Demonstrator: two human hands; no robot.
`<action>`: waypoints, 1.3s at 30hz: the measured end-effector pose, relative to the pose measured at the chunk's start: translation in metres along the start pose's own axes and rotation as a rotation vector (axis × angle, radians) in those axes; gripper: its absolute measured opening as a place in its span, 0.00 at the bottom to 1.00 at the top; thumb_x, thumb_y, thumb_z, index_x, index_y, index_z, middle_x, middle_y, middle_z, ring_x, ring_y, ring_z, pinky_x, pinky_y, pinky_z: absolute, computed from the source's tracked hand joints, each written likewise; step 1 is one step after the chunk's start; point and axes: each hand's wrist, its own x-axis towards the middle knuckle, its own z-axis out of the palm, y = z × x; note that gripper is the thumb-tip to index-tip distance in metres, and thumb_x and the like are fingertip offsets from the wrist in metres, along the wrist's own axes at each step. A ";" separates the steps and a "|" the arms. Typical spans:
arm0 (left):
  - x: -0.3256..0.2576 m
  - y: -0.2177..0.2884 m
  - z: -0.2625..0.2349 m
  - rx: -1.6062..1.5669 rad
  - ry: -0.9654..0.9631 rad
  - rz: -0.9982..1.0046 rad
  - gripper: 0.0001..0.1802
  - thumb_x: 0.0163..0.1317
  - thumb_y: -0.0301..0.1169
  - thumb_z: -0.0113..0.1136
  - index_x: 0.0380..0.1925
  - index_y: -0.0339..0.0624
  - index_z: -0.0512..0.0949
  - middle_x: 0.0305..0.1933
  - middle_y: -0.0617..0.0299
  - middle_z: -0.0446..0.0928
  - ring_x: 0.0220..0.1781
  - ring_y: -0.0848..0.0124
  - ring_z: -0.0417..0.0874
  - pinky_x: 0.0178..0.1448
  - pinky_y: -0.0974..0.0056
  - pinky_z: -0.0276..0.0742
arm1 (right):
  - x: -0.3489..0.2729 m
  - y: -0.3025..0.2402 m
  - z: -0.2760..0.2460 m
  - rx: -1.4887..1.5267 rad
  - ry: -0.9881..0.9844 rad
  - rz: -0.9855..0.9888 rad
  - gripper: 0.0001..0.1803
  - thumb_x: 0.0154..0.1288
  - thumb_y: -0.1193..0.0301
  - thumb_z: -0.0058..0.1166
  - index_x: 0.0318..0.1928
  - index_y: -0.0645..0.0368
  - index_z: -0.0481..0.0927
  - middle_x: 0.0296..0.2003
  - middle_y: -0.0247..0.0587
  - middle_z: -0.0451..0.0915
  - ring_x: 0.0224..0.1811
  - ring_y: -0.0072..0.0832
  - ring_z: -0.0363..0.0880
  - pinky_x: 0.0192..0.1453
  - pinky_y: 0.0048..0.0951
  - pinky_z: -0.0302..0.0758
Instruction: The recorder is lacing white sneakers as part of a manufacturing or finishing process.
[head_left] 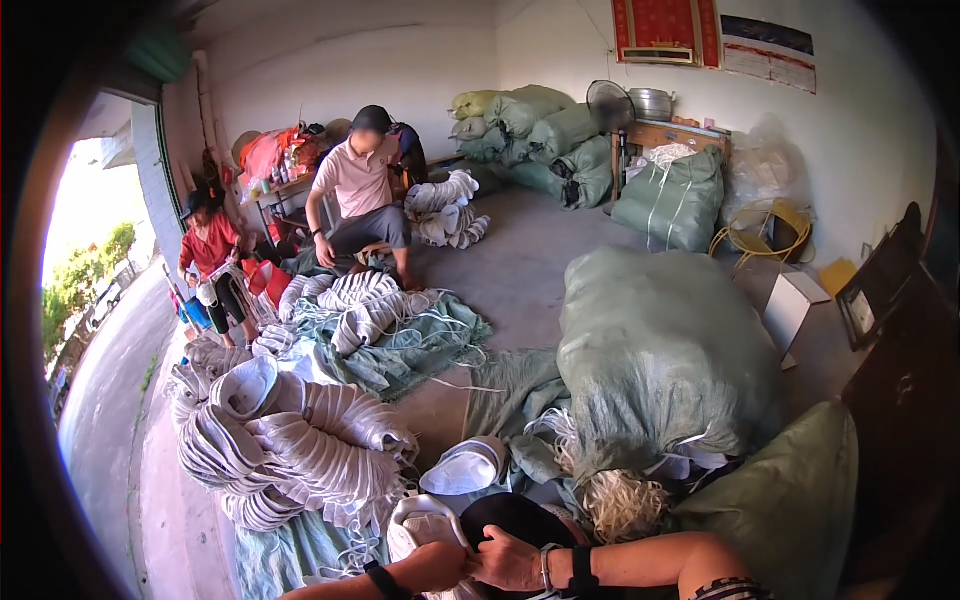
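At the bottom edge, a white cap (418, 533) with a thick curved rim sits close in front of me. My left hand (437, 566) is closed on its lower edge. Fingers pinched, my right hand (506, 560) meets the left at the cap's right side; what exactly lies between the fingertips is too small to make out. Just beyond my hands another white cap (462, 472) rests with its hollow showing. Long nested stacks of white caps (330, 465) are heaped to the left on a green woven sheet (290, 555).
A bulging green sack (660, 340) stands to the right, with pale strips (625, 505) bunched near my right forearm. Another green sack (780, 490) lies close on the right. Two people (358, 190) (212, 255) sit farther off among more caps. Filled sacks (540, 130) line the back wall.
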 end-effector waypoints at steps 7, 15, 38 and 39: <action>-0.045 0.030 -0.007 -1.360 0.709 -0.244 0.11 0.67 0.33 0.50 0.33 0.35 0.72 0.21 0.63 0.74 0.20 0.75 0.74 0.20 0.69 0.70 | 0.014 0.001 -0.030 0.475 -0.317 0.411 0.08 0.60 0.63 0.50 0.29 0.52 0.75 0.20 0.38 0.77 0.24 0.34 0.79 0.37 0.35 0.66; -0.032 0.053 0.035 -0.998 1.285 -0.199 0.14 0.66 0.35 0.52 0.45 0.37 0.68 0.27 0.71 0.68 0.29 0.81 0.67 0.32 0.74 0.66 | 0.028 0.007 -0.031 1.341 -0.459 0.921 0.13 0.69 0.66 0.45 0.31 0.59 0.78 0.20 0.32 0.78 0.18 0.17 0.74 0.22 0.19 0.70; -0.075 0.072 0.057 -1.223 0.969 -0.506 0.08 0.63 0.29 0.58 0.34 0.32 0.78 0.28 0.67 0.77 0.31 0.82 0.73 0.37 0.73 0.73 | 0.029 0.004 -0.051 1.063 -0.552 0.549 0.07 0.66 0.71 0.45 0.38 0.60 0.76 0.26 0.43 0.80 0.17 0.29 0.75 0.23 0.27 0.73; -0.076 0.074 0.055 -1.233 0.963 -0.524 0.09 0.62 0.29 0.59 0.33 0.32 0.78 0.27 0.67 0.77 0.31 0.82 0.73 0.36 0.72 0.73 | 0.031 -0.002 -0.041 0.759 -0.619 0.204 0.08 0.63 0.70 0.46 0.34 0.60 0.76 0.26 0.50 0.79 0.25 0.44 0.78 0.30 0.37 0.75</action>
